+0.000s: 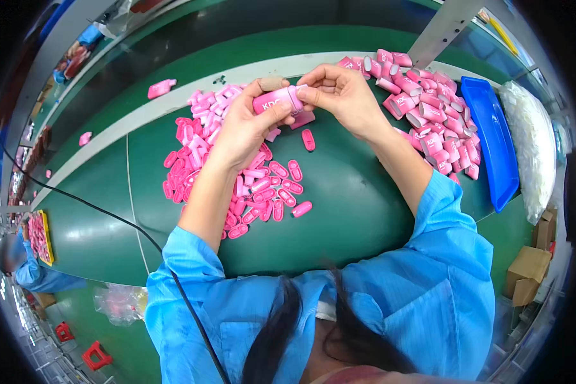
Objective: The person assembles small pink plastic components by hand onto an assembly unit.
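Observation:
My left hand (240, 131) grips a pink plastic casing (272, 102) with white lettering, held level above the table. A tan wrap (271, 83) covers one of its fingers. My right hand (349, 102) pinches the casing's right end between thumb and fingers; whether a separate end piece is there is hidden. Below and beside my left hand spreads a heap of small pink oval caps (278, 169) and pink inner parts (205, 105). One cap (308, 139) lies apart under my right hand. Beyond my right forearm is a pile of pink printed sleeves (432, 112).
On the right stand a blue tray (493, 147) and a white plastic bag (528, 141). A metal post (445, 32) rises at the far edge, along a pale rail (115, 128). A black cable (102, 211) crosses the left. Another person (35, 265) sits near a yellow tray (47, 240).

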### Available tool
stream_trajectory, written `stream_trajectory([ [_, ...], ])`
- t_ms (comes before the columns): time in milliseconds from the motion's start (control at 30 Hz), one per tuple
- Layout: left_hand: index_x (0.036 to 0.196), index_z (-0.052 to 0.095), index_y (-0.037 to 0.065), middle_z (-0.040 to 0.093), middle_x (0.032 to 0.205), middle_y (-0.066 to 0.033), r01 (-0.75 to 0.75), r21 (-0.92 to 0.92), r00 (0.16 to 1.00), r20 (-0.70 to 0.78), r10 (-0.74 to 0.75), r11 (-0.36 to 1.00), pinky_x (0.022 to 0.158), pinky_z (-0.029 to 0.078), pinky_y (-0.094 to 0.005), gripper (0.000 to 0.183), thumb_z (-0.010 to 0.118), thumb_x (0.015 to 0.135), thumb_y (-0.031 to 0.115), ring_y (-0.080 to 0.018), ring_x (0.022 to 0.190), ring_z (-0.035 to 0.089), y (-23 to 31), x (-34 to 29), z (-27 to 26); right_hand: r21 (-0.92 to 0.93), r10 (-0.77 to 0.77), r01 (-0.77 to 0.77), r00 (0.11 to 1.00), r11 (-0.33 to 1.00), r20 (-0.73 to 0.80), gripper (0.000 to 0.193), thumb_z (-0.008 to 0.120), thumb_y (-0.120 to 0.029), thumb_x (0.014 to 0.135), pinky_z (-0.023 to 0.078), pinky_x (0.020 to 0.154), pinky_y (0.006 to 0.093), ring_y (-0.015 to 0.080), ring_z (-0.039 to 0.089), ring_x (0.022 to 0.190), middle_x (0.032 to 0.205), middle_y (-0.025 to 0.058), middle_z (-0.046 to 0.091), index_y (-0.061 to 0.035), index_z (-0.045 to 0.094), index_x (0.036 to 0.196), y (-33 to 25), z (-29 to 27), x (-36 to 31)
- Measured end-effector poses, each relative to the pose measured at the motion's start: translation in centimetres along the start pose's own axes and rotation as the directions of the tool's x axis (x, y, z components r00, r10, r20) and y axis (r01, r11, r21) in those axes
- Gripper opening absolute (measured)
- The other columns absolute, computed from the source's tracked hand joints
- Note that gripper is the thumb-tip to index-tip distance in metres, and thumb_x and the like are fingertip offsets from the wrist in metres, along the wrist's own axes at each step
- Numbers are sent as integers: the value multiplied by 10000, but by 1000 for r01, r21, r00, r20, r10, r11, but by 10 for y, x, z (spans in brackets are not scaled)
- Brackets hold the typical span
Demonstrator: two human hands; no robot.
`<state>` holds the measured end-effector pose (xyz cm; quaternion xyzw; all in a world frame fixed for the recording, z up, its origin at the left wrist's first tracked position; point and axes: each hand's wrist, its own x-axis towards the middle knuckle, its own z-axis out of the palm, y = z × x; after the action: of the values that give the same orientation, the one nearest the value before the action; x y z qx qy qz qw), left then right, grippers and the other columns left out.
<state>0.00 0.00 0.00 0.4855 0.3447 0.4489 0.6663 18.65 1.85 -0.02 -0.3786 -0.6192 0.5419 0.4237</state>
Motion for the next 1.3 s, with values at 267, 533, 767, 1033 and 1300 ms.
stream_trajectory([
  [267,1111,480,1,594,910,-65,-31,92,999,-14,32,995,630,465,-215,328,607,825,99,-112,767,596,-21,15,-27,0,-83,83,991,997,-107,169,641,-96,808,515,636,222,115,616,715,801,78,622,39,572,883,27,17,15],
  [533,1078,484,-25,568,942,-77,-108,250,993,65,95,962,692,502,-238,285,587,825,57,-131,781,597,-11,-1,-19,-458,41,101,956,883,290,222,513,-201,904,475,529,240,117,575,557,652,56,585,12,536,847,3,5,3],
  [767,1064,485,-29,545,975,-89,-68,226,992,122,41,972,717,518,-255,263,584,831,42,-138,801,592,-22,-6,-22,-562,-93,276,939,780,331,224,454,-204,928,474,488,248,144,572,518,618,78,576,-8,493,827,19,10,-5],
  [1033,1090,467,-39,552,972,-116,-59,110,996,72,51,992,799,518,-271,280,570,844,47,-168,871,603,-41,-6,-29,-400,-81,170,970,901,230,189,482,-149,901,475,476,278,188,616,517,587,106,597,2,505,790,36,22,-9],
  [1300,1125,434,-52,539,1052,-140,251,-168,966,99,-237,953,869,492,-281,338,559,866,125,-186,938,580,-38,-5,-28,-391,250,-84,884,917,394,401,408,-349,931,435,421,232,119,538,467,576,54,569,-14,527,747,33,5,2],
])
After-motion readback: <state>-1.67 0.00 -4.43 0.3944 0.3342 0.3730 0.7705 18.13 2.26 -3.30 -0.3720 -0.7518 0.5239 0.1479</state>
